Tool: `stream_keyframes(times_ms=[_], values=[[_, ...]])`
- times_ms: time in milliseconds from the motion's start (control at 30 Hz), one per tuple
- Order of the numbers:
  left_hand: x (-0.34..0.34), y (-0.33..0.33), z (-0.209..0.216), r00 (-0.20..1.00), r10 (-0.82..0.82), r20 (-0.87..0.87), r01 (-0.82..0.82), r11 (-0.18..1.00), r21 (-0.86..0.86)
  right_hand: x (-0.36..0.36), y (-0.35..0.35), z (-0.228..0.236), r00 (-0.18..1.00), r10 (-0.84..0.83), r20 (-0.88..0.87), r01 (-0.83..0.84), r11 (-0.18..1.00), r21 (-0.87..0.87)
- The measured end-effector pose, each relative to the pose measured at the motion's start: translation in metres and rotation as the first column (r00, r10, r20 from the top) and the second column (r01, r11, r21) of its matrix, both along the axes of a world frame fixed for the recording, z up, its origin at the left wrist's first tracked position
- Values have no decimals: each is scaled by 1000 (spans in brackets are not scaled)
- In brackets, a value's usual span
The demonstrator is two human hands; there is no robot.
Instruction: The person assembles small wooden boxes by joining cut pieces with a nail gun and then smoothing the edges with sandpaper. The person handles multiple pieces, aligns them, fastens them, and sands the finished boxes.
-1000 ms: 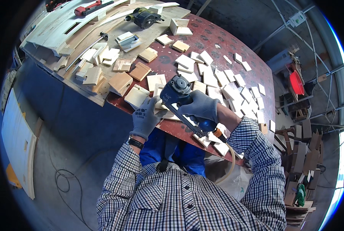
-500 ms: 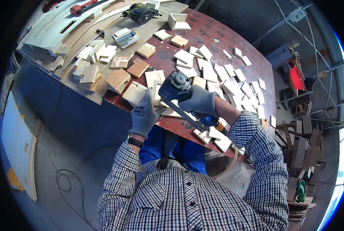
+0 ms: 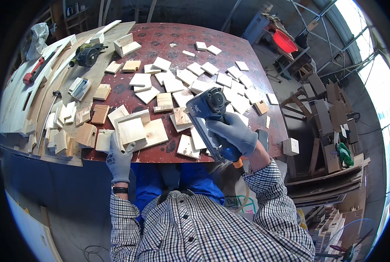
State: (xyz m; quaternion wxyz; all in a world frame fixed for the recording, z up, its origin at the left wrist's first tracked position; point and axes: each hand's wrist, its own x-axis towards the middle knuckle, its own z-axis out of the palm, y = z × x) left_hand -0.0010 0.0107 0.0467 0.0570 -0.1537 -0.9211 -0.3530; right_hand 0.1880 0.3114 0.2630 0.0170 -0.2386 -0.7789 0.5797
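Note:
My gloved right hand (image 3: 235, 133) is wrapped round the grip of a dark pneumatic nail gun (image 3: 207, 104), held up over the table with an air hose at its base. At the table's near edge, my gloved left hand (image 3: 120, 158) grips the corner of a small wooden box frame (image 3: 132, 131), thumb on its near side and fingers partly hidden behind it. A flat pale board (image 3: 154, 132) lies beside the frame. Several loose wood blocks (image 3: 163, 101) rest between the frame and the nail gun.
Small wood pieces (image 3: 236, 86) cover much of the red table (image 3: 160, 41). To the left, a circular saw (image 3: 88, 55), a hammer (image 3: 56, 94), a red tool (image 3: 34, 72) and a box of nails (image 3: 79, 88) lie on boards. A wooden block (image 3: 290, 146) sits at the right edge.
The view has swung to the right. The nail gun has come away from the box frame, which my left hand still grips, and the two hands are farther apart.

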Motion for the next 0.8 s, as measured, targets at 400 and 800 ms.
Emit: stream_keyframes(times_ms=[400,800], values=[[-5,-11,-59,996,-87,-4,87,985,152,237,303,-132,705,-687,178,376,575,727],[-5,-9,-52,995,-98,13,96,991,89,274,340,-235,689,-713,132,254,408,877]])
